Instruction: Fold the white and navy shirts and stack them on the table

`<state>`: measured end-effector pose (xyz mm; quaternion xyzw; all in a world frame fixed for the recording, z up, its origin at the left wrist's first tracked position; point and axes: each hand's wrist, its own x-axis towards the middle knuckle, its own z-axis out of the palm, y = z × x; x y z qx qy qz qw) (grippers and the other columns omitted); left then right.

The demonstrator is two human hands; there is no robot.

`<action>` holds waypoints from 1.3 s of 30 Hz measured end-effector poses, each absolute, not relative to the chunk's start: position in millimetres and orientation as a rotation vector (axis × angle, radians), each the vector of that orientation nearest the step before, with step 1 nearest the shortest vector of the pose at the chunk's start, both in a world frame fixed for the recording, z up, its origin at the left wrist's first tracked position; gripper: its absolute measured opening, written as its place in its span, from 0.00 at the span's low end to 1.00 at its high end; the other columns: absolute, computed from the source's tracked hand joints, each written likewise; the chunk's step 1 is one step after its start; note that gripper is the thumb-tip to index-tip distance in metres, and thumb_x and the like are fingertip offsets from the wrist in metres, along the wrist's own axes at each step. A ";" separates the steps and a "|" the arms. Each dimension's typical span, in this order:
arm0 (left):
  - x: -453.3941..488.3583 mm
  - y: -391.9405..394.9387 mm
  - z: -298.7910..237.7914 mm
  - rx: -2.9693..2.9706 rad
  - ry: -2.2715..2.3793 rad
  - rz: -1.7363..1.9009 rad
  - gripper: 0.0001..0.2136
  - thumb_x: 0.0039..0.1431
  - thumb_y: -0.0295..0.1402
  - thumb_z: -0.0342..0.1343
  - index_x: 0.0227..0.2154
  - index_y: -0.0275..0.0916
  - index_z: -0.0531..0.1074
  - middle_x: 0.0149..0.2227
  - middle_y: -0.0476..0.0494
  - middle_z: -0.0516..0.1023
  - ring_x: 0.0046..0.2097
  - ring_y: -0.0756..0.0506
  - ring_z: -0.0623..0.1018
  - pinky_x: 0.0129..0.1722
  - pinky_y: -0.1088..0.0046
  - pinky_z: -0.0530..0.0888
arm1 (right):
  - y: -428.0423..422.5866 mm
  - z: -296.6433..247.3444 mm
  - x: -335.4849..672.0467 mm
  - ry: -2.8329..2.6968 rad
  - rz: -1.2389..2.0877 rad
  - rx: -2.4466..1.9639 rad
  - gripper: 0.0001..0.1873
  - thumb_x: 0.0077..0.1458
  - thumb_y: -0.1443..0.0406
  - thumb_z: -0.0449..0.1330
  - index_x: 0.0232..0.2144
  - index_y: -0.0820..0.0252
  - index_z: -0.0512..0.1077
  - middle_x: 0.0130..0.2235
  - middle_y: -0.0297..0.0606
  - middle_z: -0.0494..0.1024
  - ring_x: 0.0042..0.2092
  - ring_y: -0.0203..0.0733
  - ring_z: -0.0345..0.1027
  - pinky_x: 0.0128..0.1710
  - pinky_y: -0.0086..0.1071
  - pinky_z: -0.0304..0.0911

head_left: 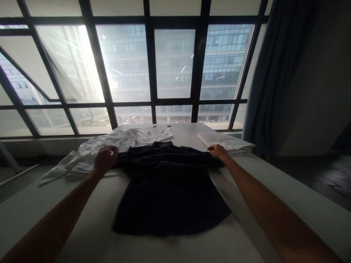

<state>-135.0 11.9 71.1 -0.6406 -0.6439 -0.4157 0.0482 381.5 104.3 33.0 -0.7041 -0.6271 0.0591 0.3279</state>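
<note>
A dark navy shirt (170, 193) lies spread flat on the white table (274, 182), collar end away from me. My left hand (105, 159) is closed on the shirt's far left edge, at the sleeve or shoulder. My right hand (217, 151) is pinched on the far right edge of the same shirt. Both arms are stretched forward across the table.
A crumpled white garment (90, 155) lies at the back left, just beyond my left hand. A folded white cloth stack (227, 142) sits at the back right. Large windows (172, 65) stand behind the table, and a dark curtain (276, 80) hangs at the right.
</note>
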 end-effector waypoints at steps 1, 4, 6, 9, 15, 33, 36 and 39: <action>-111.7 15.5 74.4 -2.026 -1.912 -1.203 0.10 0.63 0.36 0.55 0.40 0.35 0.77 0.43 0.40 0.78 0.46 0.41 0.77 0.48 0.62 0.74 | 100.1 27.2 401.3 -1.621 0.209 -1.843 0.15 0.40 0.77 0.62 0.32 0.63 0.81 0.37 0.46 0.82 0.39 0.45 0.76 0.40 0.30 0.66; -20.8 18.4 84.8 -2.361 -1.657 -0.965 0.10 0.62 0.35 0.53 0.34 0.37 0.79 0.39 0.40 0.80 0.44 0.40 0.78 0.47 0.65 0.72 | 86.8 14.6 435.7 -1.576 0.532 -1.708 0.22 0.37 0.80 0.60 0.37 0.65 0.81 0.40 0.48 0.82 0.39 0.44 0.76 0.38 0.29 0.67; 49.4 15.4 90.0 -2.572 -1.486 -0.904 0.11 0.62 0.36 0.53 0.35 0.38 0.79 0.41 0.40 0.81 0.45 0.40 0.78 0.46 0.67 0.72 | 80.5 11.0 441.5 -1.554 0.756 -1.590 0.22 0.38 0.80 0.61 0.39 0.65 0.81 0.40 0.47 0.82 0.37 0.43 0.76 0.36 0.29 0.68; 145.8 12.3 90.7 -2.767 -1.444 -0.809 0.12 0.62 0.38 0.53 0.36 0.39 0.80 0.42 0.39 0.81 0.44 0.41 0.78 0.45 0.69 0.72 | 75.3 11.8 438.8 -1.515 0.837 -1.533 0.17 0.40 0.77 0.62 0.35 0.65 0.80 0.35 0.44 0.82 0.34 0.41 0.75 0.35 0.29 0.69; 247.9 26.5 69.1 -2.878 -1.473 -0.722 0.20 0.57 0.46 0.60 0.46 0.36 0.77 0.49 0.32 0.78 0.49 0.36 0.78 0.46 0.65 0.73 | 69.5 19.1 441.4 -1.439 0.681 -1.387 0.15 0.44 0.70 0.61 0.36 0.63 0.80 0.36 0.39 0.83 0.37 0.39 0.75 0.39 0.29 0.70; 242.3 65.4 48.7 -3.173 -2.246 -1.391 0.14 0.58 0.27 0.62 0.48 0.32 0.76 0.31 0.42 0.80 0.28 0.50 0.77 0.29 0.76 0.76 | 77.6 5.1 451.3 -1.312 0.584 -1.407 0.17 0.46 0.72 0.56 0.39 0.65 0.79 0.33 0.40 0.81 0.30 0.36 0.73 0.31 0.26 0.71; 245.5 60.6 50.7 -3.236 -2.229 -1.372 0.16 0.59 0.25 0.60 0.51 0.31 0.75 0.29 0.43 0.79 0.26 0.51 0.76 0.27 0.75 0.74 | 72.6 8.1 449.1 -1.225 0.673 -1.359 0.16 0.46 0.74 0.57 0.38 0.65 0.78 0.33 0.40 0.80 0.30 0.37 0.73 0.28 0.28 0.72; 247.7 57.3 51.2 -3.213 -2.198 -1.365 0.17 0.59 0.24 0.59 0.52 0.31 0.74 0.31 0.41 0.80 0.27 0.50 0.76 0.29 0.74 0.74 | 68.7 11.5 445.7 -1.109 0.735 -1.319 0.12 0.46 0.75 0.60 0.35 0.65 0.76 0.33 0.40 0.79 0.31 0.38 0.74 0.27 0.30 0.74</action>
